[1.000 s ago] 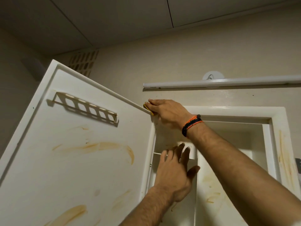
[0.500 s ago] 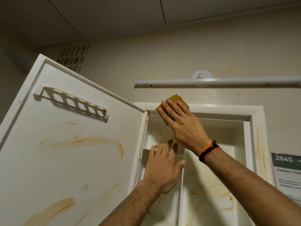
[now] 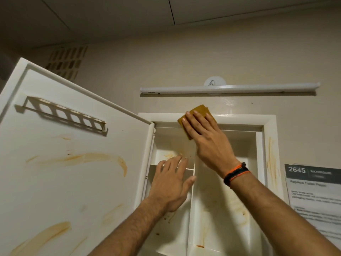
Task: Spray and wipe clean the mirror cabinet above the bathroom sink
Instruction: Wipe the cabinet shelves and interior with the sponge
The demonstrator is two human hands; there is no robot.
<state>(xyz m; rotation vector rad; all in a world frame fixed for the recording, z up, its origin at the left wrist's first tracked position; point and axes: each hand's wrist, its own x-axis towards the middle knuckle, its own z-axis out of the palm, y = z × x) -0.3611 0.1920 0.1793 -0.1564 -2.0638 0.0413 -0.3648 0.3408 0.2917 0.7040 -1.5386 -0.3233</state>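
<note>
The right hand (image 3: pixel 204 139) pressed a yellow cloth (image 3: pixel 198 112) flat-fingered against the open cabinet's top frame (image 3: pixel 239 120); the left hand (image 3: pixel 171 182), fingers relaxed, braced on an inner shelf (image 3: pixel 154 166). Firm, overlapping strokes would suit the orange stains (image 3: pixel 103 159).

The white glossy plastic cabinet frame (image 3: pixel 239 120) is showing smooth, faintly shining surfaces smeared with orange-brown streaks. On its top edge, the mustard-yellow matt cloth (image 3: pixel 200 111) is looking soft. To its right, the white printed paper notice (image 3: pixel 313 191) is appearing matt.
</note>
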